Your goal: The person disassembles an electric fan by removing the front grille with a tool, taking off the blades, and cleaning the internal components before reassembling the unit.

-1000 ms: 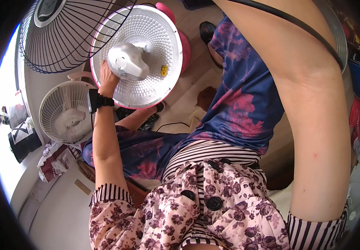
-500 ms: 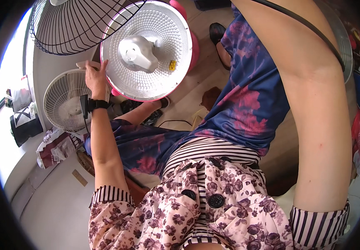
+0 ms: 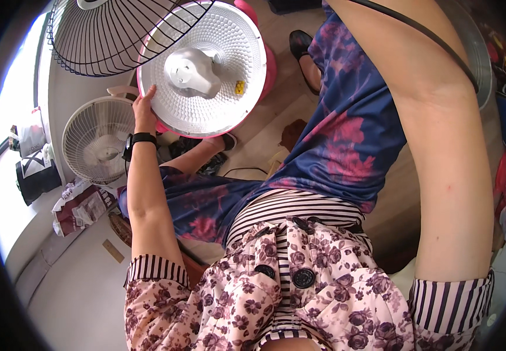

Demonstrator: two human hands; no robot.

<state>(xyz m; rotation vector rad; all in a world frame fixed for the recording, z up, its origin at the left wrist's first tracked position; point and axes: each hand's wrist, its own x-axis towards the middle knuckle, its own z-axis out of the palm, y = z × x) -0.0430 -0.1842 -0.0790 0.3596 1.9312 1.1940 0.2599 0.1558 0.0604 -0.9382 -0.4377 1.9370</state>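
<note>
A: Where was the heater (image 3: pixel 200 120)?
B: Right of the left hand (image 3: pixel 143 111), dish facing the camera.
A: Around it?
B: Black fan cage (image 3: pixel 125 35) above the grip, overlapping the dish; white fan (image 3: pixel 94 140) left of it. Yellow label (image 3: pixel 239 88) across the dish.
A: Clamped?
B: Couldn't tell. Fingers met the rim, likely to steady it. Right hand was out of frame.

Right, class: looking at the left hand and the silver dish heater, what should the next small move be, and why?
Probably, the left hand should steady the silver dish heater by its left edge: the hand is at that edge, and in this view the black wire guard overlaps only the dish's upper-left part.
</note>
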